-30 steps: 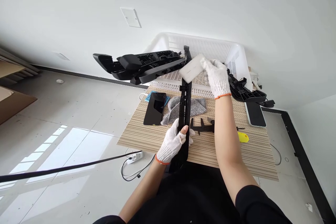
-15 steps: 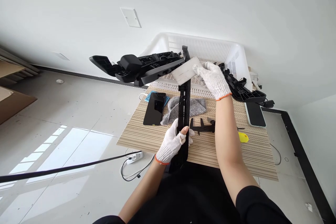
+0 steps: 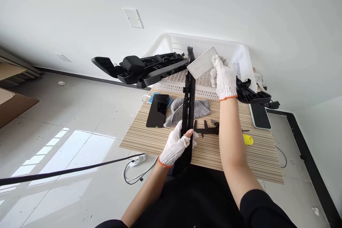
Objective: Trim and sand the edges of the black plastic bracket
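- The striped table carries the white slatted basket along its wall side.
- The basket has bulky black plastic parts jutting past its left rim and another black part hanging over its right.
- The long black strip runs from the person's body out over the basket, its near portion in the gloved left hand, which wraps it, thumb on top.
- The gloved right hand pinches the pale flat plate by its right end; the plate's lower-left corner overlaps the strip, though contact is hard to judge.
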A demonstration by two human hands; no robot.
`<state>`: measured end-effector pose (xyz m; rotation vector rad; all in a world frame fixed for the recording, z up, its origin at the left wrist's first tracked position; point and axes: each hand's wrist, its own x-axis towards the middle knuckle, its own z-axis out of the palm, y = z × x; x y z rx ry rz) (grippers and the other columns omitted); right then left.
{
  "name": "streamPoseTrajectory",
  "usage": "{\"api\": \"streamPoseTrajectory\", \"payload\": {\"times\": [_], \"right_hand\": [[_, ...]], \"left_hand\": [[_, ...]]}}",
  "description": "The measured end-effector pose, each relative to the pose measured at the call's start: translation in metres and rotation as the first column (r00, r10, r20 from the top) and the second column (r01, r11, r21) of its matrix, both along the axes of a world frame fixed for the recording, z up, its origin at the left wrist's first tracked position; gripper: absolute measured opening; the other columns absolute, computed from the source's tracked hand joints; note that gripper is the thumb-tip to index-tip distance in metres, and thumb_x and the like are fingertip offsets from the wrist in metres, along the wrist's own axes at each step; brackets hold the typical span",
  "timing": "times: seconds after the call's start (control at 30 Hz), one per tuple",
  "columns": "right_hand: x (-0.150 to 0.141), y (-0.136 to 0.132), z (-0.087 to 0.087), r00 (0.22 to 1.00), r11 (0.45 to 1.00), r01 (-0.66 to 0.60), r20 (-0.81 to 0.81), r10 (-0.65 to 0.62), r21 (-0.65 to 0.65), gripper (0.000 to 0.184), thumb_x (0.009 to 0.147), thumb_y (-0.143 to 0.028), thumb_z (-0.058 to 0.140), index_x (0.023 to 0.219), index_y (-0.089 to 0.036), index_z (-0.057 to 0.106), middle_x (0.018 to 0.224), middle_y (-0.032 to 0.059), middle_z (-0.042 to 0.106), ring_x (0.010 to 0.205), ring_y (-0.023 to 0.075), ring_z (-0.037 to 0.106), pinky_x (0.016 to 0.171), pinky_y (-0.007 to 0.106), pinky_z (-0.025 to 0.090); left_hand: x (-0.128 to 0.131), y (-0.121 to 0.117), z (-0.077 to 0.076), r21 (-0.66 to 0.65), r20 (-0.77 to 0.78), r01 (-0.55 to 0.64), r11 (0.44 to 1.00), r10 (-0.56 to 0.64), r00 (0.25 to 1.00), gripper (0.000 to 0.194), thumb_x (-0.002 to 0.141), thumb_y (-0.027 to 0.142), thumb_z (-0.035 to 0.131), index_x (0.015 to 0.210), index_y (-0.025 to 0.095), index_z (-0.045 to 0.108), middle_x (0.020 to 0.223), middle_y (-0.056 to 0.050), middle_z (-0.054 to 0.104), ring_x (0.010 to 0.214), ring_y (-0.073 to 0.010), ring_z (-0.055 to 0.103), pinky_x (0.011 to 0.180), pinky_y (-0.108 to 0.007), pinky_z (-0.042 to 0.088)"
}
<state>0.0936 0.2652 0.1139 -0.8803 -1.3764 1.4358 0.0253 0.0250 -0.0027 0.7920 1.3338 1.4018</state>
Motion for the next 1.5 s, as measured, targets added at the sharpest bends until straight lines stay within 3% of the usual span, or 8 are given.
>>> {"api": "streamPoseTrajectory", "payload": {"times": [0.27,0.4,0.63,0.97,1.13,1.23,1.37,1.5], "right_hand": [[0.01,-0.006,0.009,0.99,0.998,-0.068,-0.125,0.066,-0.01,0.062,0.09,-0.086,0.047,0.093,-0.026,0.063,0.067,0.0032,0.063,0.057,0.0167,0.061,0.036,0.024,0.033],[0.006,-0.009,0.009,0.996,0.996,-0.088,-0.03,0.088,0.0,0.044,0.081,-0.066,0.077,0.092,-0.027,0.058,0.066,-0.0045,0.055,0.051,0.0096,0.051,0.039,0.021,0.034],[0.006,-0.007,0.008,0.988,0.988,-0.15,0.02,0.15,-0.025,0.028,0.084,-0.034,0.079,0.107,-0.025,0.064,0.087,-0.0041,0.065,0.048,0.0029,0.046,0.04,0.018,0.038],[0.002,0.002,-0.005,0.972,0.973,-0.222,0.098,0.215,0.067,0.029,0.087,-0.034,0.075,0.115,-0.026,0.071,0.118,0.0024,0.072,0.104,0.0157,0.07,0.068,0.021,0.061],[0.001,0.003,-0.002,0.993,0.991,-0.006,0.118,-0.01,0.136,0.032,0.092,-0.028,0.07,0.123,-0.026,0.07,0.138,0.0044,0.064,0.12,0.0181,0.066,0.077,0.022,0.062],[0.001,0.002,-0.002,0.972,0.979,-0.16,0.192,0.133,0.13,0.033,0.09,-0.026,0.073,0.122,-0.027,0.072,0.131,0.0032,0.067,0.111,0.0177,0.068,0.075,0.024,0.062],[0.0,0.002,-0.002,0.991,0.99,-0.022,0.131,0.004,0.136,0.03,0.094,-0.029,0.069,0.123,-0.027,0.071,0.127,0.0031,0.068,0.103,0.015,0.068,0.07,0.021,0.06],[0.001,0.002,-0.003,0.976,0.978,-0.151,0.176,0.125,0.143,0.034,0.091,-0.03,0.073,0.125,-0.027,0.071,0.122,0.0029,0.07,0.095,0.0143,0.068,0.068,0.023,0.06]], "left_hand": [[0.0,0.001,-0.003,-0.013,0.052,-0.02,1.0,0.021,0.998,0.043,0.098,0.059,0.069,0.105,0.022,0.048,0.088,-0.003,0.075,0.059,-0.0139,0.068,0.053,-0.025,0.051],[0.0,0.001,-0.002,-0.012,0.07,-0.042,0.999,0.043,0.997,0.043,0.097,0.058,0.069,0.108,0.022,0.048,0.089,-0.003,0.075,0.059,-0.0138,0.067,0.053,-0.026,0.052],[0.0,0.001,-0.001,-0.009,0.037,-0.019,1.0,0.019,0.999,0.043,0.097,0.059,0.069,0.105,0.021,0.049,0.085,-0.002,0.074,0.059,-0.0136,0.068,0.054,-0.025,0.053],[0.001,0.001,0.0,-0.019,0.046,-0.036,0.999,0.037,0.998,0.046,0.095,0.061,0.071,0.103,0.022,0.049,0.082,0.0,0.071,0.057,-0.0131,0.066,0.053,-0.024,0.051],[0.002,0.001,0.002,-0.014,0.024,-0.025,1.0,0.025,0.999,0.046,0.095,0.062,0.07,0.104,0.022,0.049,0.083,0.0,0.071,0.057,-0.0133,0.066,0.053,-0.025,0.051],[0.002,0.001,0.001,-0.011,0.036,-0.032,0.999,0.033,0.999,0.046,0.095,0.062,0.07,0.103,0.022,0.048,0.081,0.001,0.07,0.056,-0.0136,0.066,0.052,-0.025,0.052],[0.001,0.001,0.0,-0.014,0.035,-0.029,0.999,0.03,0.999,0.045,0.095,0.061,0.071,0.103,0.022,0.049,0.082,0.0,0.07,0.058,-0.0142,0.068,0.053,-0.025,0.053],[0.002,0.001,0.0,-0.016,0.045,-0.032,0.999,0.032,0.998,0.045,0.095,0.061,0.071,0.105,0.022,0.049,0.082,0.0,0.071,0.056,-0.0133,0.067,0.052,-0.025,0.053]]}}
